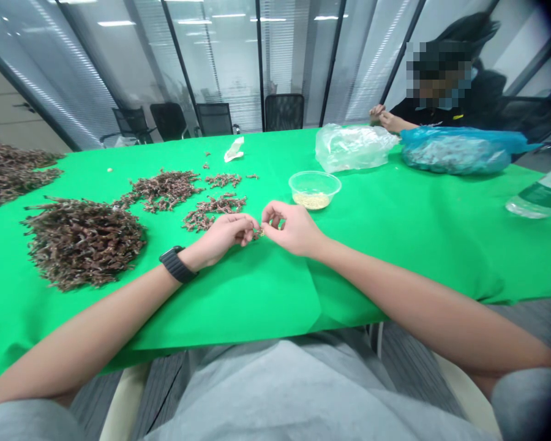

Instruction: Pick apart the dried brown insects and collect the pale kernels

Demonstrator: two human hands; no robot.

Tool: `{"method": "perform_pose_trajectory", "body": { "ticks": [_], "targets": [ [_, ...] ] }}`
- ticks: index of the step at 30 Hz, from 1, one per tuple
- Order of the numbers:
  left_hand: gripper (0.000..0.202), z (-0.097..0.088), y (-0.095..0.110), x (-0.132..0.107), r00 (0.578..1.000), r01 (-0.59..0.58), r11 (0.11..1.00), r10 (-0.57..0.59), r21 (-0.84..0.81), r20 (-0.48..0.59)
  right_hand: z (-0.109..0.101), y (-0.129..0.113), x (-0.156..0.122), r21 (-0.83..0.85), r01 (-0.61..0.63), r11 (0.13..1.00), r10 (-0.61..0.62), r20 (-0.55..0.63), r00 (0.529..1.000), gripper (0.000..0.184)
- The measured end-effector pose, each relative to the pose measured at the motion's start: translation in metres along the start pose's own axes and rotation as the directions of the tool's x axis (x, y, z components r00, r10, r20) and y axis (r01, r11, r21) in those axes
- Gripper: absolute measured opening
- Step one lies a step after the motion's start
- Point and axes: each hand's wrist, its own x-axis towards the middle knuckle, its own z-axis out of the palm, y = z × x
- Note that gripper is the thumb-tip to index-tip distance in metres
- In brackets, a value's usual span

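Note:
My left hand (pixel 224 236), wearing a black watch at the wrist, and my right hand (pixel 296 228) meet over the green cloth with their fingertips pinched. Between them is a small brown, knobbly, twig-like dried piece (pixel 258 233), mostly covered by the fingers. Just behind the left hand lies a loose cluster of similar brown pieces (pixel 201 215). Beyond the right hand stands a clear plastic bowl (pixel 315 182) with small pale yellowish grains (pixel 311 201) in its bottom.
A large heap of brown pieces (pixel 85 242) lies left, with smaller piles behind. A crumpled white tissue (pixel 234 150), a clear plastic bag (pixel 354 149), a full blue bag (pixel 459 152) and a bottle (pixel 544 193) rest farther off. Another person (pixel 468 98) sits at the far right.

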Motion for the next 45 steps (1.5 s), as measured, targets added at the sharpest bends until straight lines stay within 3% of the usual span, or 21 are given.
{"method": "perform_pose_trajectory", "body": {
  "ticks": [29,33,38,45],
  "targets": [
    [0.014,-0.004,-0.006,0.004,0.999,-0.037,0.999,0.037,-0.019,0.0,-0.004,0.001,0.0,-0.001,0.047,0.999,-0.047,-0.046,0.998,0.011],
    [0.017,-0.006,-0.009,0.006,0.994,-0.11,0.994,0.11,-0.01,0.004,-0.005,-0.002,-0.001,0.011,0.028,1.0,-0.027,-0.038,0.999,0.012],
    [0.022,-0.003,-0.007,0.004,0.968,-0.248,0.959,0.249,0.138,0.017,-0.005,-0.002,0.0,0.054,-0.009,0.999,0.011,-0.042,0.999,0.01],
    [0.03,-0.001,-0.002,0.0,0.96,-0.277,0.943,0.279,0.184,0.014,0.0,0.008,0.004,0.196,-0.051,0.979,0.062,-0.049,0.997,0.013]
  ]
}}
